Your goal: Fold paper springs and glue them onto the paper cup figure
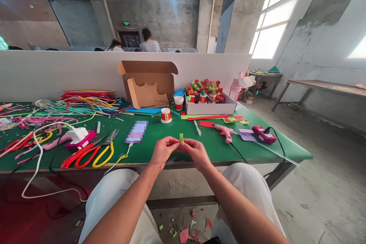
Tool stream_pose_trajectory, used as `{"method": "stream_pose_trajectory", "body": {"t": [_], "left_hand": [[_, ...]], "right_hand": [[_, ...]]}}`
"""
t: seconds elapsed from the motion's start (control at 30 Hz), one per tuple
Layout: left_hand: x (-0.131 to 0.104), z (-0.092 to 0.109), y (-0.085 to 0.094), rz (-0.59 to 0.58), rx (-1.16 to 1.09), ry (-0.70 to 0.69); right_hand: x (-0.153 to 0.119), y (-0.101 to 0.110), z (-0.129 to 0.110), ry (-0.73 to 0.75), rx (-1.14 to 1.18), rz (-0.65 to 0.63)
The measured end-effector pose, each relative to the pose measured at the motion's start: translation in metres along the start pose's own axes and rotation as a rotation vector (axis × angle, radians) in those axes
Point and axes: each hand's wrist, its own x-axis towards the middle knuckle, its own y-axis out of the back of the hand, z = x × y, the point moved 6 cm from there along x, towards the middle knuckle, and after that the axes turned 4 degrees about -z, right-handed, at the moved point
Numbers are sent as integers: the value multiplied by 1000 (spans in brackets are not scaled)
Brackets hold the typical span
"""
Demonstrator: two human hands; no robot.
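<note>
On the green table [213, 156], the work looks part done. Beyond and to the right of the hands, a white box [210, 109] holds many colourful cup figures [203, 97], which seem finished or nearly so. The left hand [166, 150] and right hand [197, 152] meet at their fingertips, each pinching the small green strip [181, 137] upright between them. Straight ahead of them, apart from the strip, a red and white cup [166, 115] has a coil on either side but no top pieces like those boxed, so it appears to lack parts.

Around this, an open cardboard box [150, 69] stands farther ahead; a heap of coloured stems [85, 101] spreads far left. Nearer the left hand lie yellow-handled scissors [111, 148] and a blurred flat device [136, 132], which could crowd that side. Right of the right hand, a pink glue gun [228, 134] trails its cord, a possible snag; a white cutter [197, 127] rests just ahead of that hand.
</note>
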Motion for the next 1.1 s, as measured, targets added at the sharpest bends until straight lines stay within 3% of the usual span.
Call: {"method": "stream_pose_trajectory", "body": {"t": [0.2,0.37,0.53,0.8,0.9,1.1], "left_hand": [[2,-8,0,45,27,-37],[4,-1,2,-14,138,-43],[2,14,6,-71,291,-102],[2,10,8,-45,392,-136],[1,15,6,-48,497,-233],[-12,37,-6,-155,692,-617]], "right_hand": [[1,-1,4,50,2,55],[0,2,0,35,-26,81],[-2,-5,4,-69,-48,-32],[-4,-7,10,-115,1,-75],[-4,-5,9,-113,21,-48],[-4,-1,8,-135,50,-55]]}}
